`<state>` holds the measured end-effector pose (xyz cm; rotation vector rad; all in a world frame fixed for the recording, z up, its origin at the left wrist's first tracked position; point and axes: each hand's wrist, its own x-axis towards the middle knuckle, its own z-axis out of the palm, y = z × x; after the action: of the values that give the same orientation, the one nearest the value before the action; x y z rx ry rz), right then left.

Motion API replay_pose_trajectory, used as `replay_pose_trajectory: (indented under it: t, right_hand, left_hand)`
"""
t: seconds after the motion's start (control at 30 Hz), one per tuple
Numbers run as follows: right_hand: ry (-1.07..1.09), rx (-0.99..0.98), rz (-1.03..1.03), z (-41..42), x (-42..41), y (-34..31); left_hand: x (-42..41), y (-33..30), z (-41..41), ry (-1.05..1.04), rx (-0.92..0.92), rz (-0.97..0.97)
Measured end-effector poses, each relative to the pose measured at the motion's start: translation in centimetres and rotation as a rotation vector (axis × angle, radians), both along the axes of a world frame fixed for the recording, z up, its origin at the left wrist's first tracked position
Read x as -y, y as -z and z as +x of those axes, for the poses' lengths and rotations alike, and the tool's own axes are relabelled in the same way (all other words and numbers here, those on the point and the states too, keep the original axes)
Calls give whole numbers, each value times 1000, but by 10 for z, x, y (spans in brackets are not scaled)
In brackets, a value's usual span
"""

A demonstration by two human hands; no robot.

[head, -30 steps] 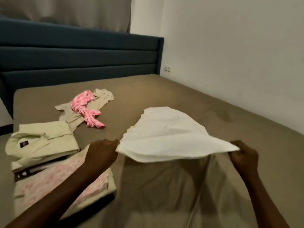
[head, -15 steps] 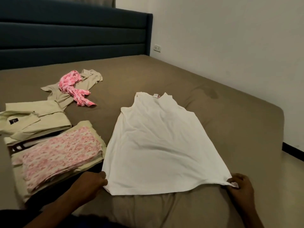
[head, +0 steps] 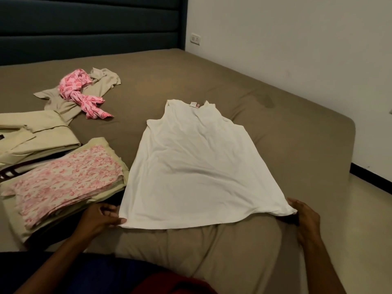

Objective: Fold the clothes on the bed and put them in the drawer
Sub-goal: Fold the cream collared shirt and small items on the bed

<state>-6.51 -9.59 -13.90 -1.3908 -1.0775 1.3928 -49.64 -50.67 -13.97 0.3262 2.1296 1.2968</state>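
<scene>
A white sleeveless top (head: pixel 197 168) lies spread flat on the brown bed (head: pixel 275 115), neck away from me. My left hand (head: pixel 99 217) pinches its near left hem corner. My right hand (head: pixel 305 217) grips the near right hem corner at the bed's edge. To the left sits a folded stack with a pink floral garment (head: pixel 61 183) on top, and a folded cream garment (head: pixel 31 134) behind it. Further back an unfolded beige garment (head: pixel 70 102) lies with a crumpled pink patterned piece (head: pixel 82 92) on it.
A dark blue padded headboard (head: pixel 91 24) runs along the back. A white wall with a socket (head: pixel 195 38) stands to the right, and pale floor (head: pixel 371 219) shows past the bed's right corner. No drawer is in view.
The white top was held up in the air a second ago; it now lies flat on the bed. Both hands have come down to the near edge, still at the hem corners.
</scene>
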Motion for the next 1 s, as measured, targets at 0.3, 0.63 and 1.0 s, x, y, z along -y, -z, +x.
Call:
replay_pose_trajectory:
  t: [0.3, 0.63, 1.0]
  right_hand:
    - [9, 211, 33, 1, -25, 4]
    - [-200, 467, 339, 39, -6, 12]
    - [43, 337, 428, 44, -2, 31]
  left_hand:
    - [13, -4, -9, 6, 293, 3]
    - [13, 3, -13, 84, 303, -41]
    - [15, -5, -13, 38, 420, 10]
